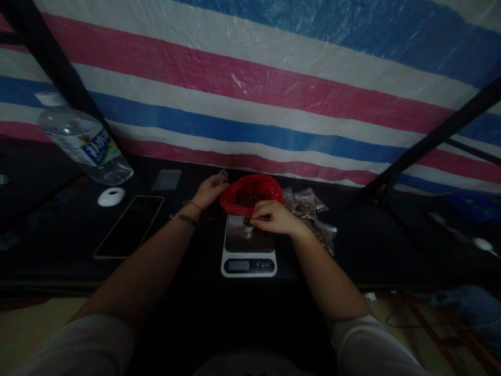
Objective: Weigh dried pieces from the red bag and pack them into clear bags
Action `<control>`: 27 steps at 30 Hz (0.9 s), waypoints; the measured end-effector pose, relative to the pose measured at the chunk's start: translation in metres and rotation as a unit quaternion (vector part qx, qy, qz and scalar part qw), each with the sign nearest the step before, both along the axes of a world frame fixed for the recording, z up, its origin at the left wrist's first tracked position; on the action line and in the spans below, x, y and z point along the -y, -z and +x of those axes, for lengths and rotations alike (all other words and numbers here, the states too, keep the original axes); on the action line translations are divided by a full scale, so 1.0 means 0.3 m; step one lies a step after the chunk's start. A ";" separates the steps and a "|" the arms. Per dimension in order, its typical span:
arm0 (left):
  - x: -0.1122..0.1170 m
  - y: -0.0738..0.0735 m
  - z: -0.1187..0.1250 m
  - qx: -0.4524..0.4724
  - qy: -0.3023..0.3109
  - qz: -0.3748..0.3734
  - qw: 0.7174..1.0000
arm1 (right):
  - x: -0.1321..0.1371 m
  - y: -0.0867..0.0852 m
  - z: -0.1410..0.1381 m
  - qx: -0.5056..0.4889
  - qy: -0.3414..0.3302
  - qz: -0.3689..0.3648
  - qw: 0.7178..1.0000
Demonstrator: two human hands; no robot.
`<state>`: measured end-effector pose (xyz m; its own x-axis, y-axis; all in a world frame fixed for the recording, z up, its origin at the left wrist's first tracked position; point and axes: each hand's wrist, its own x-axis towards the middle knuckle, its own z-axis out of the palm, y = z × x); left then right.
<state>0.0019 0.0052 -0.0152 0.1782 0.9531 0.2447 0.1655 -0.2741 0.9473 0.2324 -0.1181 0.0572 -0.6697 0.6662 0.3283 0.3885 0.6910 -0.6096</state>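
A white kitchen scale [249, 265] with a steel plate stands in front of me, its display lit. On the plate is a small white cup [248, 228] with brown bits in it. My right hand [276, 217] is over the cup, fingers pinched together at its rim on some of the brown bits. Behind the scale lies a red plastic bag [274, 187], opened wide, with more brown bits inside. My left hand [210, 192], at the red bag's left side, is closed on a small clear plastic bag [222, 177].
Several filled zip bags [307, 203] lie right of the red bag. To the left are a flat zip bag [166, 179], a phone [131, 227], a white earbud case [111, 197] and a large water bottle [84, 138]. A striped plastic sheet [250, 99] hangs behind the black table.
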 end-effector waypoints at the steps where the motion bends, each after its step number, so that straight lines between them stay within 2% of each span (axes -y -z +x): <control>1: 0.001 -0.002 0.000 0.001 0.002 -0.001 1.000 | -0.001 -0.001 -0.001 -0.004 0.011 0.008 1.000; 7: 0.009 -0.012 0.008 0.017 0.001 -0.013 1.000 | -0.020 0.004 0.008 -0.057 0.146 0.065 0.986; 15: 0.020 -0.031 0.000 0.079 -0.004 0.011 0.997 | -0.064 0.052 0.029 -0.107 0.225 0.102 0.963; 17: 0.019 -0.033 -0.002 0.088 -0.011 0.021 0.996 | -0.066 0.050 0.039 -0.102 0.203 0.083 0.970; 22: 0.008 -0.031 -0.007 0.081 -0.057 0.044 0.994 | -0.040 0.016 0.049 -0.027 0.058 -0.007 0.998; 27: 0.001 -0.034 -0.037 0.090 -0.139 0.079 0.983 | -0.014 -0.001 0.009 0.075 0.022 -0.001 0.997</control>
<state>-0.0091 0.0048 -0.0049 -0.1446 0.9061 0.3976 0.0884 -0.3884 0.9173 0.2350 -0.1140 0.0575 -0.6807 0.6971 0.2250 0.5062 0.6697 -0.5434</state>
